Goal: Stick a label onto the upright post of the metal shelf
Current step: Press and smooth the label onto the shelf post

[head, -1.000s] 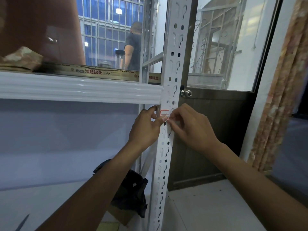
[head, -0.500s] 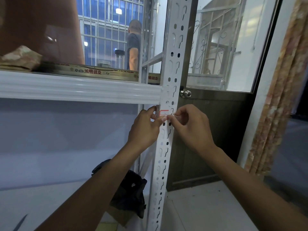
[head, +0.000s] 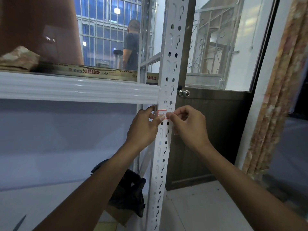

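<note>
Red-edged label [head: 162, 114] on the white post [head: 170, 84], just under the beam [head: 83, 90].
My left hand [head: 143, 129] thumbs it flat, fingers curled behind the post; my right hand [head: 190, 125] pinches its right edge.

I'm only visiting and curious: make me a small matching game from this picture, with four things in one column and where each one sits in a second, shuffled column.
Things
1. label
2. door knob
3. black bag
4. clear jar

Places
A. low down, left of the post
B. on the post, just below the shelf beam, between the left hand and right hand
C. seen above the shelf beam, against the barred window
D. on the brown door, right of the post

Pairs: 1-B, 2-D, 3-A, 4-C
</note>
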